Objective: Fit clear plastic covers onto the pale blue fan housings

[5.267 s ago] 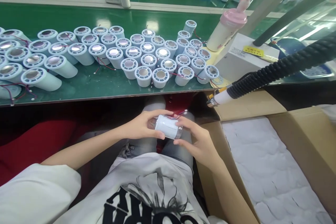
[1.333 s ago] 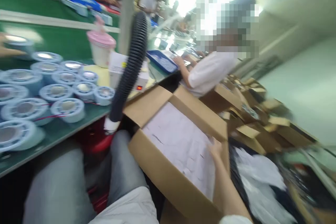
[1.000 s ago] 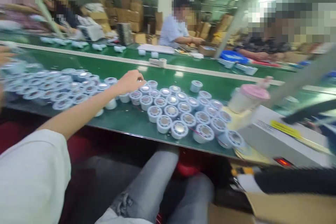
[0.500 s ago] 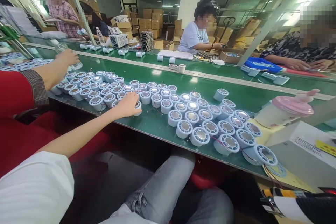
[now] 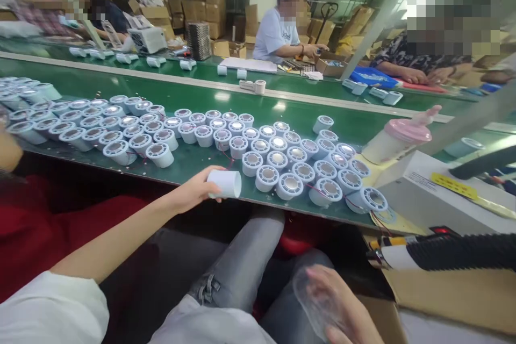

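My left hand (image 5: 192, 193) is closed around a pale blue cylindrical plastic housing (image 5: 229, 184), tipped on its side just above the table's front edge. Its smooth outer wall faces me. Low in the view, over my lap, my right hand (image 5: 342, 301) curls around a clear, thin plastic piece (image 5: 306, 295), blurred, whose exact kind I cannot make out. Beyond my left hand stand rows of similar housings (image 5: 278, 158) with slotted rims and round metallic discs on top. Thin red and dark wires trail from some of them.
A green bench (image 5: 189, 164) carries the housings. To the right are a pink-lidded cup (image 5: 397, 140), a grey box (image 5: 443, 183) and a white-and-black handheld tool (image 5: 403, 257). A neighbour's arm (image 5: 8, 153) shows at the left edge. Several co-workers sit across the bench.
My left hand has lifted a housing out of the rows and brought it right, tipping it over. My right hand has entered with the clear plastic piece. The neighbour's bottle-holding hand has moved to the left edge.
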`<state>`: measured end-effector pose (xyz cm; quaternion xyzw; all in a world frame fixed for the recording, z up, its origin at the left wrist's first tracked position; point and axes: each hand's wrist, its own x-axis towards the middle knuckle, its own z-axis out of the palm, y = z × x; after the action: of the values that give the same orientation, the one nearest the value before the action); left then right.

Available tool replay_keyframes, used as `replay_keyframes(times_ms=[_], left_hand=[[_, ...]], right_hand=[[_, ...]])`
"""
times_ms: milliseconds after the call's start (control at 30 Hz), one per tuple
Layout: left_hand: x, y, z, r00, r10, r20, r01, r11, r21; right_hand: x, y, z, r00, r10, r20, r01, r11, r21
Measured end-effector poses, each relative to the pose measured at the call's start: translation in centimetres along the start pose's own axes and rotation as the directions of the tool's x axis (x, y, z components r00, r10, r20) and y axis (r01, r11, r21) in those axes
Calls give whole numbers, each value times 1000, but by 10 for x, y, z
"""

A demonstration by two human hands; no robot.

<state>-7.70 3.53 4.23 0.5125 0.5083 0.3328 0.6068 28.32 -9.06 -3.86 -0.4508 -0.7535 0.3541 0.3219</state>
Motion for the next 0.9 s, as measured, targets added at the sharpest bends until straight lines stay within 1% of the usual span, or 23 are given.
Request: replay_keyframes(times_ms=[33, 67, 100, 133, 167, 200, 233, 267, 300, 333, 367, 400, 433, 467, 500, 567, 667, 733, 833, 900], left_hand=[[1, -4, 13, 989, -66, 136, 88, 983, -160], [3, -7, 26, 955, -130, 265, 197, 949, -246], [5, -10, 40, 907, -196, 373, 304, 917, -260], [8, -13, 54, 856, -258, 448, 384, 898, -217], [12, -15, 66, 812, -303, 498, 419, 898, -137], [14, -16, 78, 777, -326, 539, 405, 914, -32], [16, -17, 89, 752, -324, 574, 339, 937, 86], [18, -16, 98, 742, -291, 603, 217, 957, 195], [18, -16, 105, 752, -227, 619, 56, 957, 284], [18, -15, 111, 771, -144, 621, -116, 926, 358], [18, -15, 116, 789, -52, 612, -265, 870, 415], [17, -14, 119, 801, 37, 598, -375, 809, 453], [15, -15, 122, 805, 113, 582, -446, 763, 468], [14, -16, 123, 805, 167, 569, -484, 740, 467], [14, -17, 124, 805, 201, 558, -500, 737, 456], [14, -19, 125, 805, 243, 542, -512, 746, 426], [17, -23, 123, 812, 247, 529, -504, 754, 422], [18, -25, 121, 809, 247, 534, -504, 759, 413], [20, -31, 119, 804, 293, 518, -525, 758, 387], [21, -38, 119, 793, 349, 499, -558, 746, 363]], right_hand=[[6, -11, 9, 998, -65, -6, 64, 996, -65], [13, -23, 16, 994, -105, -18, 101, 982, -157], [21, -33, 22, 989, -145, -38, 130, 958, -255], [30, -41, 27, 980, -189, -63, 154, 920, -361], [38, -46, 29, 971, -222, -89, 156, 871, -466], [44, -50, 30, 965, -234, -114, 133, 818, -559], [49, -51, 29, 964, -227, -137, 91, 769, -633], [51, -50, 28, 968, -196, -158, 37, 732, -680], [52, -49, 26, 974, -147, -174, -17, 715, -699], [52, -47, 24, 979, -93, -183, -60, 721, -691], [50, -45, 22, 983, -39, -182, -92, 749, -656], [48, -43, 20, 984, 13, -177, -118, 792, -599], [45, -42, 18, 984, 61, -169, -142, 840, -524], [43, -41, 17, 981, 104, -162, -166, 882, -441], [41, -41, 15, 978, 140, -153, -188, 913, -362], [39, -41, 14, 971, 184, -151, -219, 940, -260], [39, -41, 13, 966, 162, -204, -214, 940, -267], [40, -41, 13, 967, 145, -207, -194, 952, -237], [42, -44, 12, 969, 161, -189, -179, 980, -82], [43, -46, 11, 962, 178, -209, -183, 983, -3]])
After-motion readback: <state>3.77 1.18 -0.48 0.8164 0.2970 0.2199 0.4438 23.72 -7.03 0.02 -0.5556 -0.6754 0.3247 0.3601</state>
